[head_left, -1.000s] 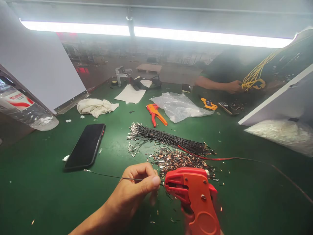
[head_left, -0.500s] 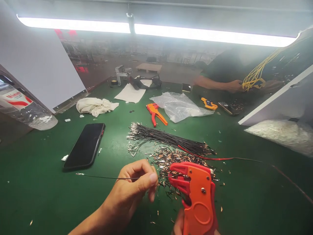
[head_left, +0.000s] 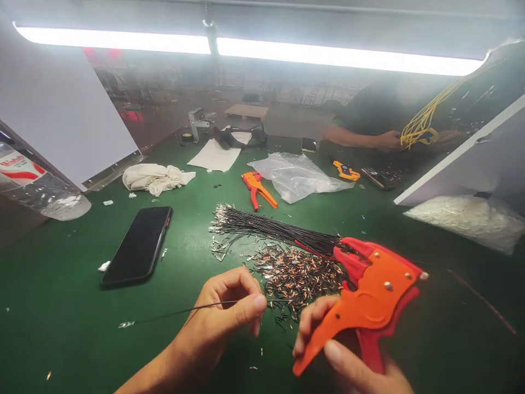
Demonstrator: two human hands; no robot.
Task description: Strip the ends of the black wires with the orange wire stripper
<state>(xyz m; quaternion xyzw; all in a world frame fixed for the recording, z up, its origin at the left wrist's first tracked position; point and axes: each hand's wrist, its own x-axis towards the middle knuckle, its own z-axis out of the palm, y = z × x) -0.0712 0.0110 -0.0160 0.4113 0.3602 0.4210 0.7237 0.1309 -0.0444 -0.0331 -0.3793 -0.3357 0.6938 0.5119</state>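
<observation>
Between thumb and fingers my left hand [head_left: 229, 314] pinches a thin black wire [head_left: 176, 313]. A metal terminal [head_left: 127, 324] is on the wire's left end; its other end points right, over the scraps. My right hand [head_left: 340, 350] is closed round the handles of an orange and red wire stripper [head_left: 377, 290], whose jaws point up and left, apart from the held wire. Behind the hands lies a bundle of black wires [head_left: 270, 227] with terminals at its left ends. In front of the bundle is a pile of cut insulation and copper scraps [head_left: 301, 273].
A black phone [head_left: 139, 246] and a white cloth [head_left: 158, 179] lie left. Another wire stripper [head_left: 258, 190] and a plastic bag [head_left: 301, 178] are behind the bundle. A bottle [head_left: 36, 183] stands far left, a filled bag [head_left: 467, 219] right. Across the table a person's hands [head_left: 389, 141] hold yellow wires [head_left: 422, 123].
The wire stripper has come off the black wire and swung right and up, its handles now tilted toward me. My left hand stays nearly in place with the wire.
</observation>
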